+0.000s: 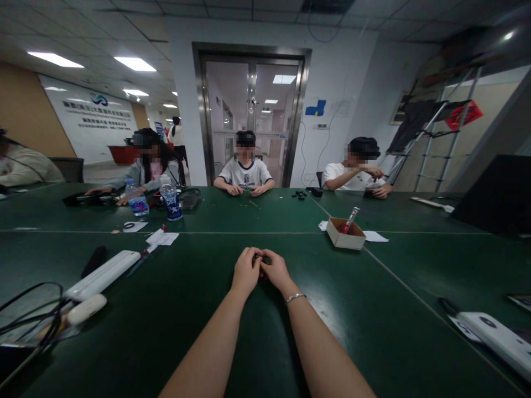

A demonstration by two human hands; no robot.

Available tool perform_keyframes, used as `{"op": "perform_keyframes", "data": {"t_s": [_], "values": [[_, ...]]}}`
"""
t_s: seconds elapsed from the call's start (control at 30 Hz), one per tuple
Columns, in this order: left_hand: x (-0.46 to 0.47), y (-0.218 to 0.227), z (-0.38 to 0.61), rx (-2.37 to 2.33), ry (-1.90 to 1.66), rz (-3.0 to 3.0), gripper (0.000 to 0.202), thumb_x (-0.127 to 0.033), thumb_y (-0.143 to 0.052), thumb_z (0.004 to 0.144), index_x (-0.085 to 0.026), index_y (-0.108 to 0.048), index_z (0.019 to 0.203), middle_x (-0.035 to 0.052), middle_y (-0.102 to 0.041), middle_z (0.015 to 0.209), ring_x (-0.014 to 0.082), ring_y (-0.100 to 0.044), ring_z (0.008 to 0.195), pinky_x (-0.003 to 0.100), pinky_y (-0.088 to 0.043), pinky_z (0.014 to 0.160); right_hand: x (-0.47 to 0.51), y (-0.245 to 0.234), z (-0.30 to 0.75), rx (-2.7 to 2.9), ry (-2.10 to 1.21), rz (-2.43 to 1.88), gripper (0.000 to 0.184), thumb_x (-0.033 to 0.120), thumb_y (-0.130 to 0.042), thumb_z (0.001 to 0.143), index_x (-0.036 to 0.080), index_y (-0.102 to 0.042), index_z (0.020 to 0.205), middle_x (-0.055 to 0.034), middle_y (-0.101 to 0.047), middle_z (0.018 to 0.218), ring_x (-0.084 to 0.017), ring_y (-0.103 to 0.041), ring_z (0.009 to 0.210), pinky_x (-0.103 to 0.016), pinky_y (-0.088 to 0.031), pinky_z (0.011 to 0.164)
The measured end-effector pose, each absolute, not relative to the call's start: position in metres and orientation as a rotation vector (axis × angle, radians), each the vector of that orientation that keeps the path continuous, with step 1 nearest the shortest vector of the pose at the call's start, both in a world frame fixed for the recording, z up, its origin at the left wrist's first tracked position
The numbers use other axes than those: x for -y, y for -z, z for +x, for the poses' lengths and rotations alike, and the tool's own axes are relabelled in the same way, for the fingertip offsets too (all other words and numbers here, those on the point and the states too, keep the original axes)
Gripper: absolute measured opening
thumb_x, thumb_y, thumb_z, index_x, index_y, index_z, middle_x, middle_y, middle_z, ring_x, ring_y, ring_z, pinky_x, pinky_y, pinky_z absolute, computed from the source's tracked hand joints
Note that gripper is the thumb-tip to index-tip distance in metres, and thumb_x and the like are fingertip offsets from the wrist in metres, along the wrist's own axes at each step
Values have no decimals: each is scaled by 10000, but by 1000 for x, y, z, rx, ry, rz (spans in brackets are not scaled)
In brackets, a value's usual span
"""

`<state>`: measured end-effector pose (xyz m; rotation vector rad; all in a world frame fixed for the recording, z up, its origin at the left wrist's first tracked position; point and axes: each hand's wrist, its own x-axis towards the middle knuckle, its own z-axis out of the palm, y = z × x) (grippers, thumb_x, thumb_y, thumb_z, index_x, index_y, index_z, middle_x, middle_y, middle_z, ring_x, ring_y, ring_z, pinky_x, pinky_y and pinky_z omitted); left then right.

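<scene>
My left hand (pixel 248 271) and my right hand (pixel 275 270) meet over the middle of the green table (pixel 199 331), their fingertips touching. Both have curled, closed fingers around a small dark thing (pixel 261 258) that is mostly hidden, so its kind does not show. A silver bracelet (pixel 296 297) circles my right wrist. The open cardboard box (pixel 346 239) stands ahead and to the right of my hands, with a red and white tube (pixel 350 220) leaning in it.
At left lie a white power strip (pixel 103 275), cables and papers (pixel 162 237). Two bottles (pixel 171 200) stand farther back. Another white power strip (pixel 493 337) lies at right. Several people sit around the table; a ladder (pixel 446 132) stands behind at right.
</scene>
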<state>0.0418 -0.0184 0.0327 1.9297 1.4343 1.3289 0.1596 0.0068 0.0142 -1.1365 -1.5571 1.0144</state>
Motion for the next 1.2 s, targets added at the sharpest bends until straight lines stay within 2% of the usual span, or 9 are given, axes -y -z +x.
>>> {"op": "perform_keyframes", "data": {"t_s": [0.13,0.3,0.53,0.8,0.97,1.2], "values": [[13,-28,39,-1397,-1388,1795,142,-175,-488,827,-213,-610,889,39,-600,954,164,-589,889,301,-482,814,-6,-13,159,1556,-986,-1139,217,238,-551,738,176,-628,931,-7,-615,691,-114,-541,417,-204,-429,352],[4,-17,35,-1320,-1397,1631,135,-230,-538,806,-192,-627,900,49,-651,927,170,-621,889,300,-491,823,-5,-12,160,1589,-799,-1194,215,282,-589,743,174,-663,913,-51,-619,881,-98,-547,435,-206,-441,344],[2,-16,34,-1359,-1357,1597,155,-265,-552,794,-196,-652,891,43,-677,906,180,-635,858,298,-496,779,-10,-5,161,1445,-972,-1184,302,252,-628,690,181,-604,983,-7,-578,851,-65,-528,401,-173,-420,325],[-2,-13,33,-1385,-1357,1564,149,-251,-569,785,-180,-661,879,55,-693,887,178,-649,831,293,-496,772,-10,-12,166,1401,-1137,-1132,279,153,-601,644,157,-608,924,-7,-620,785,-58,-520,404,-152,-405,338],[-2,-13,32,-1373,-1370,1535,150,-243,-574,797,-181,-660,902,54,-693,904,178,-646,850,309,-496,806,-12,-15,172,1384,-1191,-1052,279,102,-564,622,145,-635,888,-2,-635,721,-83,-561,467,-179,-460,432],[-8,-6,31,-1236,-1408,1457,187,-167,-570,805,-160,-653,973,78,-680,987,169,-639,920,332,-494,881,-11,-19,179,1170,-1323,-960,329,129,-648,670,141,-630,998,-20,-653,733,-117,-627,579,-213,-515,555]]}}
